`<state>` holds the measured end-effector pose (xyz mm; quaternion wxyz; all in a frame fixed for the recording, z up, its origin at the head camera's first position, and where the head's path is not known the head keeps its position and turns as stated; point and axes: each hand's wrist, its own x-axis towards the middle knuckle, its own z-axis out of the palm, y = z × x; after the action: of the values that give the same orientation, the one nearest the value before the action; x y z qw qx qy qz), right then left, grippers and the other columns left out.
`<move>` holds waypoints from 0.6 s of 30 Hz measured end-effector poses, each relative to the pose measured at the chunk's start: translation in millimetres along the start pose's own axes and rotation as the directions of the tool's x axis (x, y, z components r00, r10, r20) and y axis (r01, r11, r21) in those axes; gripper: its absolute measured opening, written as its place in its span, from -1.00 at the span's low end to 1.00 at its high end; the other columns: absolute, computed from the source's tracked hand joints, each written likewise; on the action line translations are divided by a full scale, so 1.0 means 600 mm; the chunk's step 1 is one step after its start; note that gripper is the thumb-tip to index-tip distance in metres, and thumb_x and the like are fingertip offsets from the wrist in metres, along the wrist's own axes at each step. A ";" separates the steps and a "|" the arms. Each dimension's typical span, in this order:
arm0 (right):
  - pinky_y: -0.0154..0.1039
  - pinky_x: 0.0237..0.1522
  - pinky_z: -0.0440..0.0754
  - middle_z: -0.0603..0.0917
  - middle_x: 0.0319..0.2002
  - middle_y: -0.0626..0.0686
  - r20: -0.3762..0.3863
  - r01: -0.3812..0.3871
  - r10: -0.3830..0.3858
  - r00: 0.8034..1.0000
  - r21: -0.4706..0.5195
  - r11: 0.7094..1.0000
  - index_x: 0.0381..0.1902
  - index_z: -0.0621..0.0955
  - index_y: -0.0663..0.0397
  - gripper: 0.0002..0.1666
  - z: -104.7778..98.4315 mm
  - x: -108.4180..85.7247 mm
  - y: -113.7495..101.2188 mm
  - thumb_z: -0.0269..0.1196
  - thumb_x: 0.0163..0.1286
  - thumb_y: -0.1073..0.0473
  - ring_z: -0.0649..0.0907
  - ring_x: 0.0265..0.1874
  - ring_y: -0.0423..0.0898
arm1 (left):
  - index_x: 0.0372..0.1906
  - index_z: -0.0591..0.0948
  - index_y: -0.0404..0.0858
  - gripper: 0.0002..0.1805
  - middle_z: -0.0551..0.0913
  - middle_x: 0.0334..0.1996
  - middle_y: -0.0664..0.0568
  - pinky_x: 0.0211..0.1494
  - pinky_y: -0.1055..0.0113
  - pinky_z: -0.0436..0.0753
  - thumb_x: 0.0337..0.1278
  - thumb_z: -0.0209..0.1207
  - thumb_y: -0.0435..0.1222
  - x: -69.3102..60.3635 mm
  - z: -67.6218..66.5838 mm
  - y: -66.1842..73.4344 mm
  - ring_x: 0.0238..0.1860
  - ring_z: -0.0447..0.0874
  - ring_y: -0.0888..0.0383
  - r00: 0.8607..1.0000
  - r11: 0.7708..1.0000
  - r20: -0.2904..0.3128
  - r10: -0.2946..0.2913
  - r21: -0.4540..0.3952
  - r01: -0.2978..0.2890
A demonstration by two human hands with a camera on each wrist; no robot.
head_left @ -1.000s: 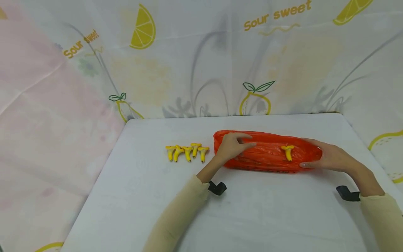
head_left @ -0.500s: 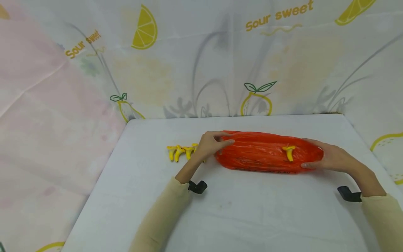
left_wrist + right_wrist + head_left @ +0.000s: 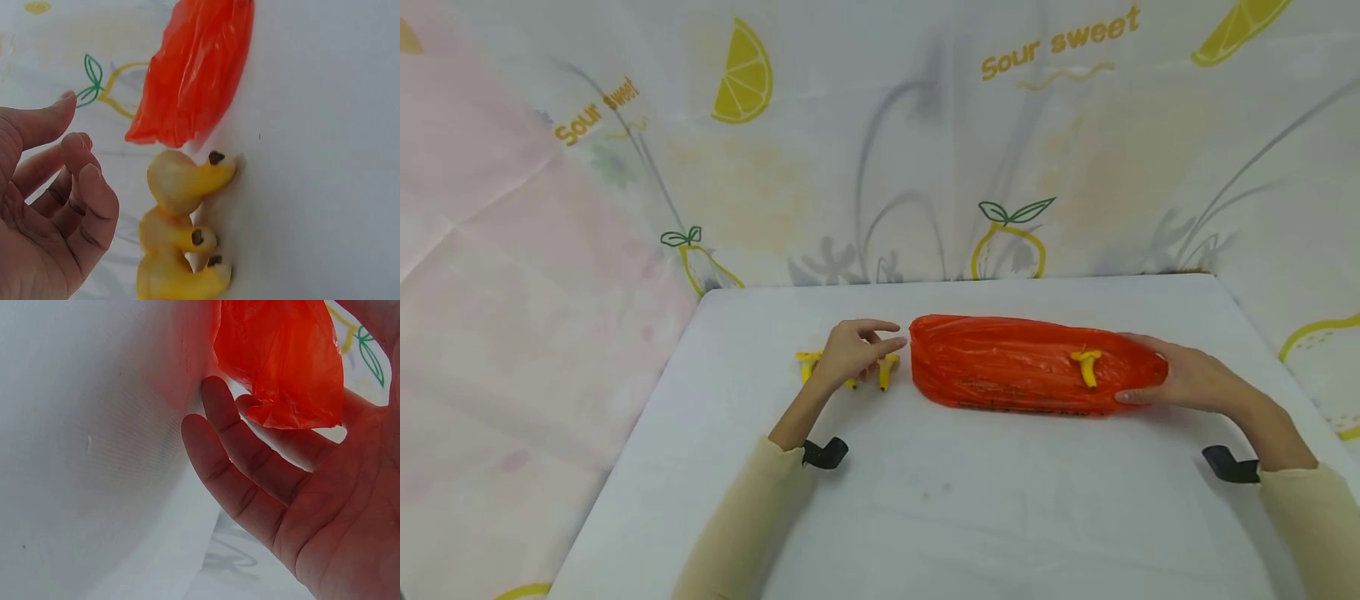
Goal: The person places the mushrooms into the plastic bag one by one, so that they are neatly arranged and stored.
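Observation:
My left hand (image 3: 848, 354) is above a row of small yellow chanterelle mushrooms (image 3: 885, 373), holding nothing and hiding some of them. The left wrist view has the same hand (image 3: 53, 206) with loosely bent fingers, thumb apart, beside several mushrooms (image 3: 182, 181). To their right lies a crinkled red plastic bag (image 3: 992, 367). A single mushroom (image 3: 1087, 367) rests against the bag near its right end. My right hand (image 3: 1198, 379) loosely holds that end, thumb in front and fingers behind. Up close, the bag's end (image 3: 287, 375) sits between thumb and fingers.
All of this lies on a white table (image 3: 1000, 500), whose back edge meets a lemon-print cloth (image 3: 865, 167). Black curved pieces (image 3: 826, 453) stick out at both wrists.
My left hand has moved leftward, off the bag's left end and over the row of mushrooms. The bag's top edge has settled. My right hand stays at the bag's right end.

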<state>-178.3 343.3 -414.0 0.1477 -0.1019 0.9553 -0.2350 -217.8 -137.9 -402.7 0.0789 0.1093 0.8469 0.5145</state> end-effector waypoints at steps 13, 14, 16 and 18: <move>0.39 -0.11 0.51 0.32 0.26 0.50 0.004 -0.002 0.002 1.000 -0.008 1.000 0.47 0.19 0.25 0.20 -0.001 -0.002 -0.002 0.41 0.11 -0.30 0.34 0.12 0.43 | 0.07 0.69 -0.24 -0.52 0.61 -0.47 -0.18 -0.71 0.23 0.48 0.11 0.39 -0.06 -0.035 -0.074 -0.050 -0.79 0.43 0.03 0.996 0.993 -0.081 -0.043 0.103 0.052; 0.39 -0.11 0.51 0.32 0.26 0.50 0.005 -0.001 0.001 1.000 -0.009 1.000 0.47 0.19 0.24 0.19 -0.001 -0.002 -0.002 0.41 0.11 -0.30 0.35 0.12 0.43 | 0.08 0.69 -0.24 -0.52 0.61 -0.46 -0.20 -0.70 0.24 0.48 0.11 0.39 -0.06 -0.038 -0.079 -0.052 -0.79 0.43 0.04 0.996 0.992 -0.079 -0.051 0.107 0.060; 0.39 -0.11 0.50 0.32 0.25 0.50 0.006 -0.002 0.002 1.000 -0.011 1.000 0.47 0.19 0.23 0.19 0.000 -0.002 -0.002 0.41 0.11 -0.30 0.34 0.12 0.44 | 0.09 0.69 -0.23 -0.52 0.62 -0.43 -0.23 -0.69 0.23 0.51 0.11 0.39 -0.07 -0.043 -0.089 -0.058 -0.79 0.43 0.06 0.995 0.990 -0.070 -0.070 0.116 0.078; 0.40 -0.11 0.50 0.32 0.26 0.50 0.006 -0.002 0.002 1.000 -0.012 1.000 0.47 0.19 0.23 0.19 0.000 -0.002 -0.002 0.41 0.11 -0.31 0.34 0.12 0.44 | 0.09 0.69 -0.23 -0.53 0.63 -0.42 -0.25 -0.67 0.18 0.55 0.12 0.39 -0.08 -0.048 -0.098 -0.063 -0.79 0.42 0.08 0.995 0.988 -0.061 -0.078 0.126 0.085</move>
<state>-177.3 342.6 -413.4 0.1500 -0.1026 0.9563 -0.2288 -208.7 -212.8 -408.7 0.0691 0.0650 0.8839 0.4580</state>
